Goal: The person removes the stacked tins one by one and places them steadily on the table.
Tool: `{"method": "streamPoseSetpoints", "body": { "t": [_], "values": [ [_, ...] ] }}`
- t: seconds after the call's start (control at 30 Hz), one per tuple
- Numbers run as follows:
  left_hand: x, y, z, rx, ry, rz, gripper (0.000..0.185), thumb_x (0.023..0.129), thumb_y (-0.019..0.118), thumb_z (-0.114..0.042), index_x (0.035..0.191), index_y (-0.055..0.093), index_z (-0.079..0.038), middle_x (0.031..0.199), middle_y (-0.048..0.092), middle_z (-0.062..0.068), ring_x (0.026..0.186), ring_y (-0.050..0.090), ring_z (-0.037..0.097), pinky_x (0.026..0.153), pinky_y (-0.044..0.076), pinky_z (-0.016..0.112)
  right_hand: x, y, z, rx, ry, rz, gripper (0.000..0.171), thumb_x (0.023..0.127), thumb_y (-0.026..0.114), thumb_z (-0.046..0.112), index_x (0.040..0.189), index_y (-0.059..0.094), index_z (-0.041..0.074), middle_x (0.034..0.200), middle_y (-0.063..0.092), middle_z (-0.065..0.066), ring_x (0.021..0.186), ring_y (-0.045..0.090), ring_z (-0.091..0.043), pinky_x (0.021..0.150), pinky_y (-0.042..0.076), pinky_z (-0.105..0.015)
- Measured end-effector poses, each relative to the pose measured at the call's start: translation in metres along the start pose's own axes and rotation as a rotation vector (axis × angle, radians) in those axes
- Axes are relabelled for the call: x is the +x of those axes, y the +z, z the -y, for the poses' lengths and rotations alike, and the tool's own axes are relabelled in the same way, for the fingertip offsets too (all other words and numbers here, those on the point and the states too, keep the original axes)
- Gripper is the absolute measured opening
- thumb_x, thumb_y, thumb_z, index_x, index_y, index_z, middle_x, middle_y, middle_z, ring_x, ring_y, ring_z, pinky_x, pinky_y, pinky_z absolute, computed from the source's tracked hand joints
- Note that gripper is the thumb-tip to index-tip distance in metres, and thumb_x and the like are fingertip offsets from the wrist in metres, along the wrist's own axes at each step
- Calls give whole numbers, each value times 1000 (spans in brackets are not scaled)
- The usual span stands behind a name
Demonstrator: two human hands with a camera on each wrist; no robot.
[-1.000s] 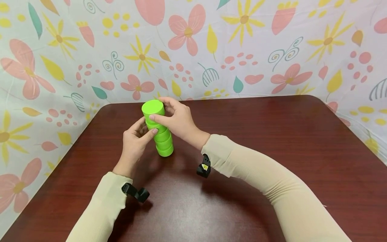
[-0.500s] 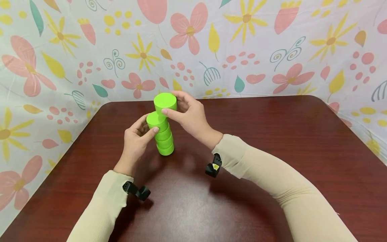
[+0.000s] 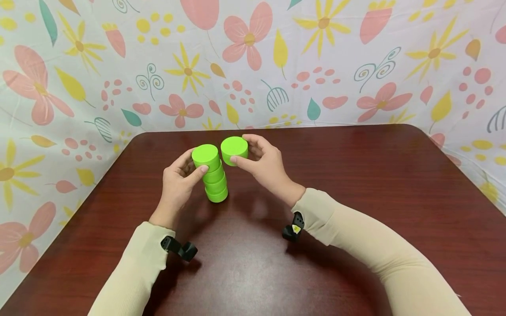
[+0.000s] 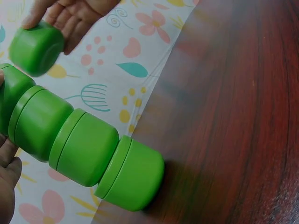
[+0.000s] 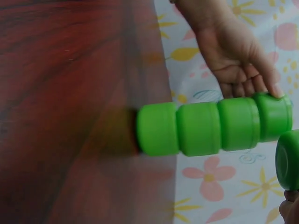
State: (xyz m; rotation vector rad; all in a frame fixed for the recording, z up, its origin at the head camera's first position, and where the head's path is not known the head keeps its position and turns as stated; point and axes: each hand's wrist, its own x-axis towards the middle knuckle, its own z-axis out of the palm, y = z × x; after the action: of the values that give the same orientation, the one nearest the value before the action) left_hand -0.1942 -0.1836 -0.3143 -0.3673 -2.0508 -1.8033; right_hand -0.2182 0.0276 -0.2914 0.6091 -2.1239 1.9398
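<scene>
A stack of several lidded green jars (image 3: 215,188) stands upright on the table. My left hand (image 3: 176,184) grips the topmost jar of this stack (image 3: 205,154), thumb on the near side and fingers behind it. To the right of the stack top, my right hand (image 3: 269,166) holds another green jar (image 3: 234,146) off the table, between thumb and fingers. In the left wrist view that held jar (image 4: 37,49) is apart from the stack, above its upper end. The right wrist view shows the stacked jars (image 5: 198,128) touching end to end, with the held jar (image 5: 288,161) partly cut off.
The dark reddish-brown table (image 3: 356,184) reaches back to a floral-print cloth (image 3: 253,66) hanging behind and at the sides. Black wrist-worn devices sit at both sleeve cuffs, one on the left (image 3: 179,248) and one on the right (image 3: 293,227).
My right hand has lifted the top jar off the stack, moved it rightward, then lowered it beside the stack top. My left hand stays at the stack.
</scene>
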Motion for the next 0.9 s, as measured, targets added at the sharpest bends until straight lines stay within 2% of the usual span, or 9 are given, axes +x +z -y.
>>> {"method": "streamPoseSetpoints", "body": {
  "t": [0.23, 0.67, 0.9],
  "values": [
    [0, 0, -1, 1, -6, -2, 44, 82, 68, -1, 125, 57, -3, 95, 66, -12, 88, 62, 9, 75, 49, 20, -8, -1, -13, 11, 44, 6, 53, 74, 76, 7, 122, 54, 3, 114, 64, -12, 104, 61, -18, 90, 48, -28],
    [1, -1, -2, -10, -22, -12, 46, 81, 69, 0, 125, 56, -1, 96, 66, -13, 90, 62, 9, 77, 49, 20, -24, 0, -35, 24, 133, 29, 55, 73, 76, 4, 123, 53, 1, 117, 62, -14, 107, 60, -21, 91, 47, -32],
    [1, 0, -1, -15, -30, -16, 46, 81, 68, 2, 125, 56, 0, 95, 66, -14, 89, 62, 8, 76, 49, 19, -31, 2, -44, 31, 197, 38, 56, 74, 75, 2, 125, 51, -1, 118, 61, -16, 108, 59, -23, 89, 48, -30]
  ]
}}
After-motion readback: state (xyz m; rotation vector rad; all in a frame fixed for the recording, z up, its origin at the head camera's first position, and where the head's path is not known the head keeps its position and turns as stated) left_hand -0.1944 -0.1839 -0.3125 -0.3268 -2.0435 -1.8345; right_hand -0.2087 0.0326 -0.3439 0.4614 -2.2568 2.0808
